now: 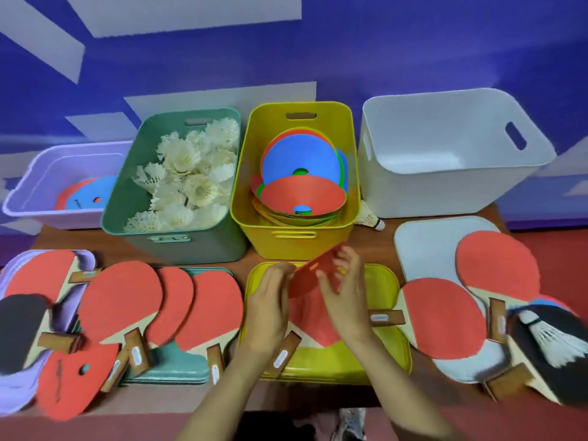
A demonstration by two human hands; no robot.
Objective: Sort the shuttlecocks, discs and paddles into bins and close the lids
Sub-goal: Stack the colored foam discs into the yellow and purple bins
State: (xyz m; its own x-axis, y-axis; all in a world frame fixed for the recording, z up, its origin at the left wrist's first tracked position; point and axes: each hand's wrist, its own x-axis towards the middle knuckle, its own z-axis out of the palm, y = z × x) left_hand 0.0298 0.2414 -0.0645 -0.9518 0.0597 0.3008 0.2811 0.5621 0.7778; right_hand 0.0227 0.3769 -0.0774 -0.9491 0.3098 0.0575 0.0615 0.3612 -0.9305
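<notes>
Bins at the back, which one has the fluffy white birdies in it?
The green plastic bin, second from left, heaped with white feather shuttlecocks. The yellow plastic bin and lilac plastic bin hold flat coloured discs; the white plastic bin shows none.

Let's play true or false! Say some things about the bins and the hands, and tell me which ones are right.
1. The green bin holds shuttlecocks. True.
2. The white bin is full. False: it looks empty.
3. The left hand and right hand hold a red disc. True.
4. The yellow bin has its lid on. False: the bin is open, and the yellow lid lies on the table in front of it.
</notes>
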